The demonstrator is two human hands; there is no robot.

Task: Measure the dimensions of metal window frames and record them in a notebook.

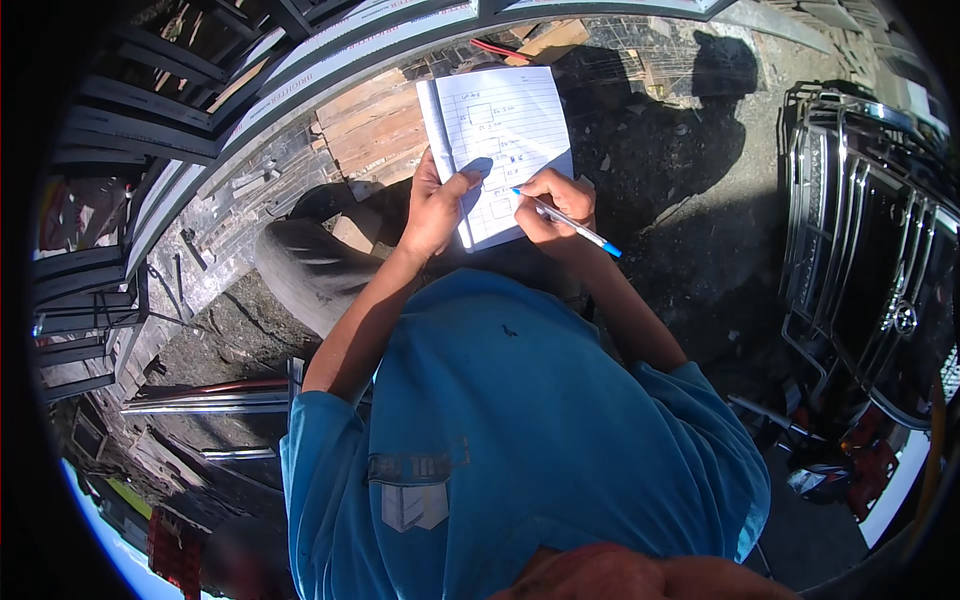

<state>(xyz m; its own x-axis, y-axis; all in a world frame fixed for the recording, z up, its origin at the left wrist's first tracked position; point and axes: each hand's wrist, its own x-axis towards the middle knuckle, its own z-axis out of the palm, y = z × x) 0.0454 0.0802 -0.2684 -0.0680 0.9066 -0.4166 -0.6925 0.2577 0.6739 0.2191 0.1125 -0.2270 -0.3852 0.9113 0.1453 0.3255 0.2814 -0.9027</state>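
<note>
An open lined notebook (530, 110) is held up in front of me, its page bearing several hand-drawn rectangles and small handwriting. My left hand (438, 205) grips its lower left edge, thumb on top of the page and fingers behind. A white pen with a blue end (585, 233) sits in my right hand (560, 205), pinched between thumb and fingers. Its tip is at the lower part of the page, near the lowest rectangles, and the right hand rests against the sheet. Sunlight falls on the page, with a hand shadow across its middle.
Dark metal frames with printed film (180, 130) stand at the left. Wooden boards (370, 125) lie behind the notebook. A chrome-barred metal grille (850, 220) stands at the right. Metal bars (215, 402) lie on the ground at the lower left. My bent leg (310, 275) is below the boards.
</note>
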